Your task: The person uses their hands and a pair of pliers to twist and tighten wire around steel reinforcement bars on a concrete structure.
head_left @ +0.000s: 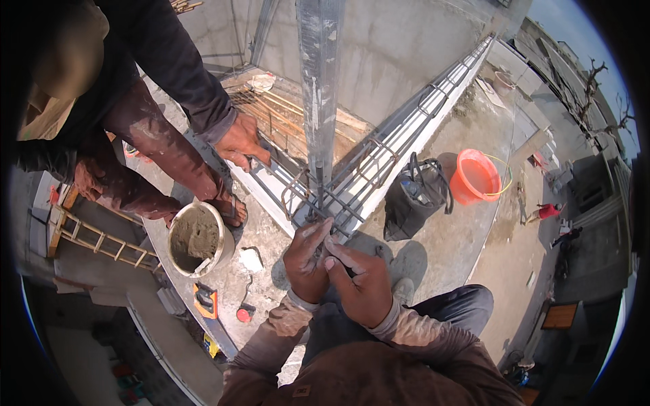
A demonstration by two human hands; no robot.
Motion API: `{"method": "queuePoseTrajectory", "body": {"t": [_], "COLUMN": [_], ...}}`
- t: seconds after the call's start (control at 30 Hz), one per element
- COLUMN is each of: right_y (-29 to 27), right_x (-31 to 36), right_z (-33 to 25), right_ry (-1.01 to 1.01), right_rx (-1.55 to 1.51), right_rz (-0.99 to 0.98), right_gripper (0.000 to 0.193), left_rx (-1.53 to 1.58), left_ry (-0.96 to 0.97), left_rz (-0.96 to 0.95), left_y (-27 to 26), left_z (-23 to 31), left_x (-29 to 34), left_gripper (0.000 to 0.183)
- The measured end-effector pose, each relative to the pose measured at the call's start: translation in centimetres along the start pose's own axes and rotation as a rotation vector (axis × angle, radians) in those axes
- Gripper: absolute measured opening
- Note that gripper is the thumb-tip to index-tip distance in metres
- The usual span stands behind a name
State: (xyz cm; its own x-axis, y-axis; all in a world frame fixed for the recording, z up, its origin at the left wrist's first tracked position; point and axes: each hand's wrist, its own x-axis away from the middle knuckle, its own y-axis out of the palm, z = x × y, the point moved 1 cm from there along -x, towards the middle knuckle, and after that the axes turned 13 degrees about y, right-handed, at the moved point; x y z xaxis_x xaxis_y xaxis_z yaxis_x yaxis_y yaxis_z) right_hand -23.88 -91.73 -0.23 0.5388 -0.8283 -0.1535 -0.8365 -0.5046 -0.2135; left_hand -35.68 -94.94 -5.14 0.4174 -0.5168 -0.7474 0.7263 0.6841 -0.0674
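Note:
My left hand (308, 260) and my right hand (362, 281) meet at the corner of a steel rebar cage (338, 206). Fingers of both are bent and pressed together at the bar ends. Whatever they pinch is hidden or too small to name. The cage lies along two rows of white blocks (267, 196) that join in a corner. Just beyond my hands a grey metal post (318, 88) rises upright from it. On the left, another person's hand (240, 140) rests at the left branch of the cage.
A mortar bucket (226, 252) stands by the other person's foot. Near it lie an orange-handled saw (205, 301) and a small red tool (244, 314). To the right are a black bag (406, 216) and an orange bucket (466, 191). Slab edges drop away on both sides; a ladder (101, 241) shows below left.

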Motion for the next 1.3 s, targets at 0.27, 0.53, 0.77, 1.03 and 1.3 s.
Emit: {"method": "queuePoseTrajectory", "body": {"t": [0.27,0.53,0.77,1.03,1.3], "right_y": [-3.4,-3.9,-3.0,-0.9,-0.8], "right_x": [-2.2,-7.5,-5.5,-6.8,-6.4], "right_z": [-4.0,-0.9,-3.2,-3.7,-3.2], "right_ry": [-0.239,-0.57,-0.463,-0.244,-0.106], "right_rx": [0.546,0.736,1.065,1.197,1.168], "right_rz": [-0.018,-0.109,-0.074,-0.08,-0.08], "right_gripper": [0.028,0.024,0.019,0.014,0.014], "left_rx": [-0.057,0.28,0.237,0.228,0.687], "left_ry": [0.016,-0.308,-0.263,-0.196,-0.616], "left_rz": [-0.042,0.127,0.097,-0.058,0.024], "left_y": [-0.9,-0.6,-1.3,-1.8,-1.3], "left_z": [-0.6,-0.7,-0.1,-0.2,-0.4], "left_x": [-0.9,-0.8,-2.2,-2.6,-0.8], "left_gripper": [0.028,0.016,0.013,0.015,0.034]}}
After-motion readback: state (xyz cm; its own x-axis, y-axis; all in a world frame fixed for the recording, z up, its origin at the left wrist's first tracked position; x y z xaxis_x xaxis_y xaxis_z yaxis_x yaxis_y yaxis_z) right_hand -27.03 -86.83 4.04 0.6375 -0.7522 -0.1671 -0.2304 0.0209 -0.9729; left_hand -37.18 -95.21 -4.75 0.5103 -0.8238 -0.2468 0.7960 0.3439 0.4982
